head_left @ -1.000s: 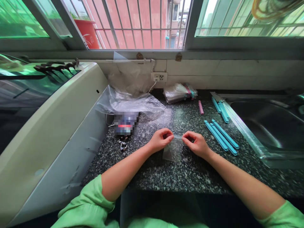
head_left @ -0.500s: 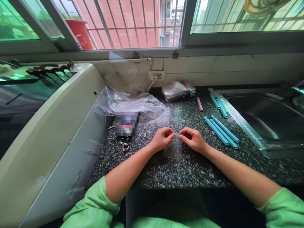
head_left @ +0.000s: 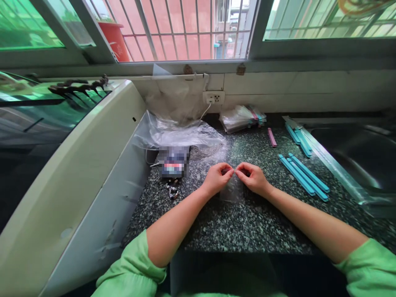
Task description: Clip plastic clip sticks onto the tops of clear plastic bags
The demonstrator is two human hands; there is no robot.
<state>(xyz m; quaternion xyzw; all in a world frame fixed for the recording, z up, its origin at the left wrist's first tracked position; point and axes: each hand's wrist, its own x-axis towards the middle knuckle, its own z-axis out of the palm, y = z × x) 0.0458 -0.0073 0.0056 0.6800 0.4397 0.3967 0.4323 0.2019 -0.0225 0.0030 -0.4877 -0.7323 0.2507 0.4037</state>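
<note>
A small clear plastic bag (head_left: 231, 193) hangs below my fingers, over the speckled counter. My left hand (head_left: 218, 178) pinches its top edge between thumb and index finger. Close beside it, my right hand (head_left: 252, 178) pinches the same edge, fingertips almost touching those of the left. The bag is see-through, so its outline is faint and I cannot make out anything inside. To the right of my hands lie three long blue plastic sticks (head_left: 305, 177), side by side at a slant. A short pink stick (head_left: 272, 137) rests farther back.
More blue sticks (head_left: 299, 139) lie near the sink (head_left: 346, 152). At the back is a stack of clear packets (head_left: 239, 119) with coloured ends. Crumpled plastic sheeting (head_left: 185, 132), a blurred-out device (head_left: 174, 161) and a beaded strap (head_left: 173, 189) are on the left, beside a pale appliance (head_left: 123, 123).
The view has swung slightly left, so the counter things sit farther right. My two hands have drawn closer together along the bag's top edge.
</note>
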